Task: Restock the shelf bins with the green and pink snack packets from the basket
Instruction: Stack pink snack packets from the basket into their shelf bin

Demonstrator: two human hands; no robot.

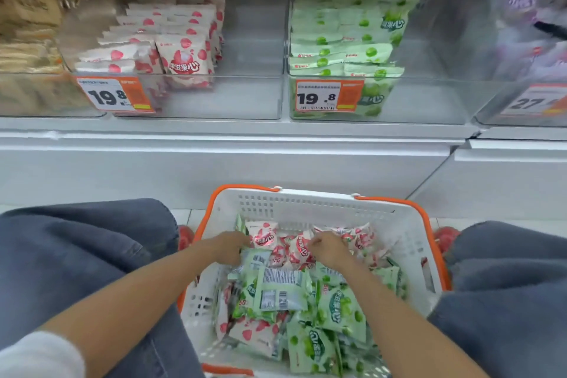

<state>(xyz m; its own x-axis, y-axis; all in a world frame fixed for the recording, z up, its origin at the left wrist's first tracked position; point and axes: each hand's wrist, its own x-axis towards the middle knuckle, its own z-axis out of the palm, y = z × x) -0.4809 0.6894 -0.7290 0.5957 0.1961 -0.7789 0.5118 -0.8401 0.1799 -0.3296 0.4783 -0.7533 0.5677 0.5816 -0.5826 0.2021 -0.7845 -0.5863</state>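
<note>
Store shelf [245,132], pink bin [254,98] at 11 o'clock and green bin [429,101] at 1 o'clock half-stocked: left hand [230,247] and right hand [328,250] curl fingers onto pink packets [264,236] in a heaped basket [306,205] at 6 o'clock.

The left forearm [138,294] and right forearm [399,310] reach forward into the basket [306,209]. The left hand [231,244] is at its far left side, fingers curled down; a grip is not clear. The right hand [326,247], at the far middle, pinches a pink packet [297,252].
</note>
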